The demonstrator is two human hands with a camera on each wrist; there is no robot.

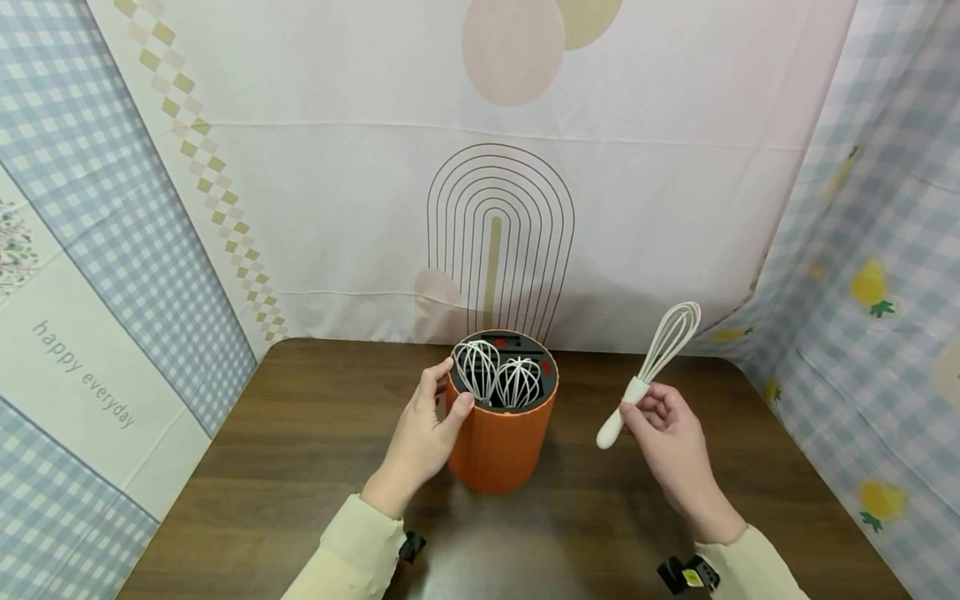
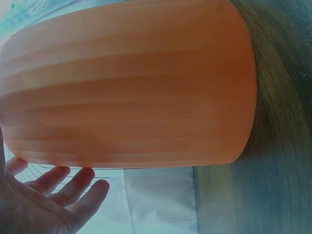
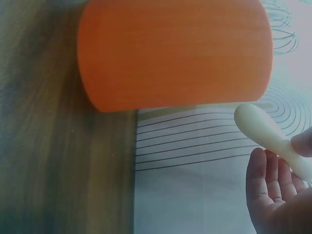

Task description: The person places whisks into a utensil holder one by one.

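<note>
An orange knife block [image 1: 498, 450], round with a dark slotted top, stands upright on the table. Two whisks [image 1: 477, 367] sit in it, heads up and handles hidden inside. My left hand [image 1: 423, 429] holds its left side near the rim, thumb at the front and fingers around the side; the fingertips [image 2: 87, 174] lie along its wall in the left wrist view. To the right of the block, my right hand [image 1: 671, 437] pinches a third whisk [image 1: 636, 390] by its white handle [image 3: 261, 127]. That whisk is tilted, with its wire head up and to the right, apart from the block.
The brown wooden table [image 1: 300, 467] reaches back to a white patterned cloth [image 1: 337, 208]. Checked cloth hangs at the left [image 1: 150, 167] and right sides. A small black device [image 1: 688, 575] is strapped on the right wrist.
</note>
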